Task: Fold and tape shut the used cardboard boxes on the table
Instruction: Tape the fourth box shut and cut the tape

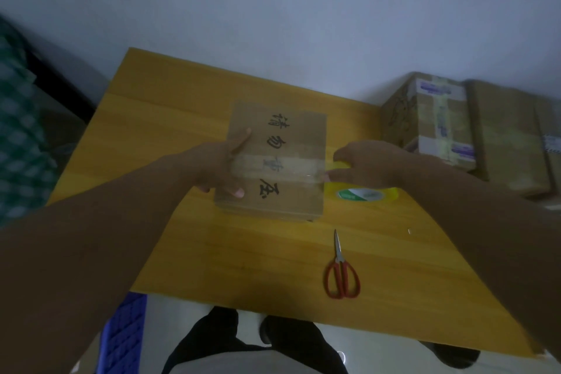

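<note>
The cardboard box (273,161) lies flat near the middle of the yellow desk (212,252), its top printed with four dark characters and crossed by one band of clear tape (273,168). Your left hand (218,164) presses on the box's left edge: fingers spread, the thumb on the lid below the band, a finger on the lid above it, so the grip is apart and flat against the cardboard rather than closed around it. Your right hand (367,164) sits just off the box's right edge with its grip clamped on one yellow tape roll (361,191), whose green-and-white core label shows beneath the fingers; the roll stands touching the desk beside the box.

One pair of red-handled scissors (341,270) lies closed nearer you than the box, blades pointing toward the roll, well apart from both hands. To the right of the box, at the desk's far right corner, stands one taped carton (431,118), with at least one more brown carton (504,136) behind it, cut off by the frame.

The desk is bare left of the box and between box and near edge. The light is dim; the tape's free end is hard to make out. Below the desk edge you see a blue crate (127,334), partly hidden by your left arm.
</note>
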